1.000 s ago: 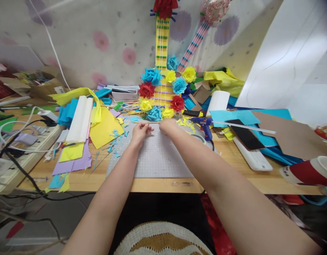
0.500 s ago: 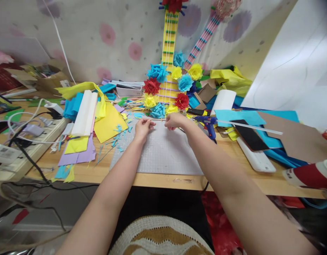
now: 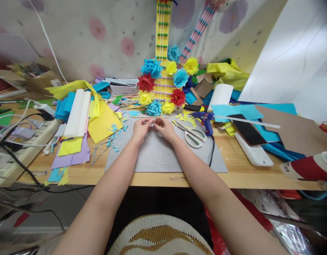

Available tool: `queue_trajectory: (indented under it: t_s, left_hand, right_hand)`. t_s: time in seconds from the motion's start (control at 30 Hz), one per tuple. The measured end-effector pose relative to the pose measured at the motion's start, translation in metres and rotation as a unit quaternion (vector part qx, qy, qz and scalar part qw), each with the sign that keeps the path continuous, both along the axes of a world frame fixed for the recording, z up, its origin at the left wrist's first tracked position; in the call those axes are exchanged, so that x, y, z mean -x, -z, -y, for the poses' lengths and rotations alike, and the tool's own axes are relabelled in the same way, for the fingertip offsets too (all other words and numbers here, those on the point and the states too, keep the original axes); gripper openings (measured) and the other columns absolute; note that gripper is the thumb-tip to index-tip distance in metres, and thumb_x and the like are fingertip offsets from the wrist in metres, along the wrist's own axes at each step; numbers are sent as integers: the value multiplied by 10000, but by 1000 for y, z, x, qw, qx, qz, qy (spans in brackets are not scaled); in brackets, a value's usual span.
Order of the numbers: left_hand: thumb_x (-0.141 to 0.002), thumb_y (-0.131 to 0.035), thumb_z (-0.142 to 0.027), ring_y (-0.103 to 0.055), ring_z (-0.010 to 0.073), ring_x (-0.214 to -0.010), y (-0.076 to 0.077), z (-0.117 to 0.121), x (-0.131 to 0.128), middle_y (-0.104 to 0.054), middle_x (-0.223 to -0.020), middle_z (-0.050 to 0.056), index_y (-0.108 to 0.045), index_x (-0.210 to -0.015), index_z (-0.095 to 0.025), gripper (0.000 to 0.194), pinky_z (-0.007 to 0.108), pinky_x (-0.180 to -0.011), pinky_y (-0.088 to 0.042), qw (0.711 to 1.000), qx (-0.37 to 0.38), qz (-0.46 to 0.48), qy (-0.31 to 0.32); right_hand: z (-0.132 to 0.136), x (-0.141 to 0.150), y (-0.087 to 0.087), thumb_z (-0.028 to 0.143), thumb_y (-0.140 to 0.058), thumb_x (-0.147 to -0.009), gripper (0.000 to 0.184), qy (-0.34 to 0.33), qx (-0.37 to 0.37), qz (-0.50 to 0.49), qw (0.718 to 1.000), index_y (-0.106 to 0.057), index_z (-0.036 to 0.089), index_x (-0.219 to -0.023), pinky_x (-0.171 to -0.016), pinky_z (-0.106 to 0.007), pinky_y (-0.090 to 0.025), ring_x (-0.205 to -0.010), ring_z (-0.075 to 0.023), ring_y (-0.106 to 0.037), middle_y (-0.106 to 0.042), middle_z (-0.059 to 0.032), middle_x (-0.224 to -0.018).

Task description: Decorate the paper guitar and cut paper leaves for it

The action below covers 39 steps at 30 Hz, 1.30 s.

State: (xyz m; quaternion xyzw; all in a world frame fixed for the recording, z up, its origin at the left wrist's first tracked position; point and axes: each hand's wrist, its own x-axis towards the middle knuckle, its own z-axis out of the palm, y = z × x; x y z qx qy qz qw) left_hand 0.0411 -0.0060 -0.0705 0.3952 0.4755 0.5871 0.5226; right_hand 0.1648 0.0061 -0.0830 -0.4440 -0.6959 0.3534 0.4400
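Centrally, at the fingertips: the left hand point(image 3: 143, 126) and right hand point(image 3: 162, 126) meet above the grey mat point(image 3: 158, 161), thumbs and fingers drawn together in a pinch; anything between them is too small and covered to name, so I cannot tell what they grasp.
Thin stick: it runs crosswise just beyond the fingers, near the mat's far edge point(image 3: 138, 116); whether it is touched or simply lying there is unclear.
Pinch risk: a small piece could slip or twist out if the two hands pull unevenly, and would be hard to find among the scraps.
Blue scraps point(image 3: 114, 131): loose left of the hands; a sleeve-less forearm sweeping sideways could scatter them.
Scissors point(image 3: 189, 134): right of the right hand, blades towards it; a careless rightward reach could meet the points.
Glue gun point(image 3: 206, 122): beyond the scissors, nozzle facing left; if hot, it could burn a passing knuckle, and a snagged cord point(image 3: 212, 152) could topple it.
Yellow guitar point(image 3: 162, 53): upright behind, flowers point(image 3: 153, 107) close to the hands; a forward knock could crush petals.
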Motion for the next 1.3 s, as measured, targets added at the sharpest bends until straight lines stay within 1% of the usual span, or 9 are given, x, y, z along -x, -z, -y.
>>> queue_trajectory:
  t_s: [0.23,0.37,0.53,0.7,0.87,1.0,1.1,1.2,1.3]
  left_hand:
    - [-550,-728,-340,-590,137,-718,1,-3,3,-685,-733,29,-694,-704,-157,241,281,-750,-452,998,-41,-50,11]
    - [-567,-713,-305,-574,122,-684,3,-3,4,-668,-735,30,-697,-695,-153,199,263,-698,-457,994,-65,-88,7]
    - [-570,-704,-323,-563,104,-612,2,-3,5,-648,-748,28,-685,-681,-147,209,264,-631,-481,993,-69,-89,36]
    - [-614,-671,-311,-575,116,-633,4,-4,10,-639,-779,44,-683,-696,-153,179,260,-604,-484,978,-111,-171,44]
    - [-647,-645,-276,-586,139,-701,8,-5,14,-641,-760,40,-684,-701,-172,124,290,-690,-482,958,-131,-250,43]
    - [-624,-662,-242,-583,150,-744,4,-4,15,-638,-750,38,-682,-660,-176,78,310,-758,-470,948,-147,-280,29]
    - [-599,-684,-250,-580,156,-778,2,-2,14,-632,-768,39,-681,-641,-177,85,317,-777,-471,955,-147,-256,25]
    - [-580,-703,-332,-578,152,-725,3,-1,12,-626,-813,47,-677,-667,-160,194,317,-678,-502,980,-92,-171,51]
    - [-540,-727,-375,-571,138,-681,3,0,11,-618,-817,48,-671,-662,-142,268,305,-626,-513,989,-49,-120,72]
  right_hand:
    - [1,-3,-2,247,-508,-687,79,-34,31,-17,999,-530,190,-737,-655,-247,-444,-610,-102,-522,-564,28,-665]
    - [4,-5,-7,218,-515,-682,56,-35,27,6,999,-542,178,-710,-674,-245,-444,-620,-100,-530,-582,25,-655]
    - [5,-8,-10,212,-514,-704,88,-26,3,23,999,-586,171,-734,-678,-237,-447,-644,-104,-566,-637,-5,-723]
    - [6,-11,-11,212,-520,-705,71,-11,-12,42,999,-579,174,-716,-644,-226,-441,-631,-103,-569,-638,-4,-719]
    - [5,-14,-6,208,-539,-685,42,-24,-12,71,997,-565,175,-691,-633,-226,-424,-618,-102,-551,-620,14,-684]
    - [2,-13,-3,208,-545,-675,41,-23,4,78,997,-567,175,-686,-633,-231,-416,-614,-105,-539,-608,16,-662]
    - [2,-12,-4,228,-554,-672,59,-18,20,60,998,-565,171,-682,-613,-225,-406,-594,-98,-520,-597,17,-650]
    - [2,-12,-5,253,-564,-671,89,-20,34,41,998,-569,164,-680,-593,-218,-394,-574,-89,-501,-589,20,-640]
    - [2,-13,-5,261,-581,-664,106,-20,50,45,998,-591,157,-681,-590,-218,-386,-565,-86,-491,-591,19,-633]
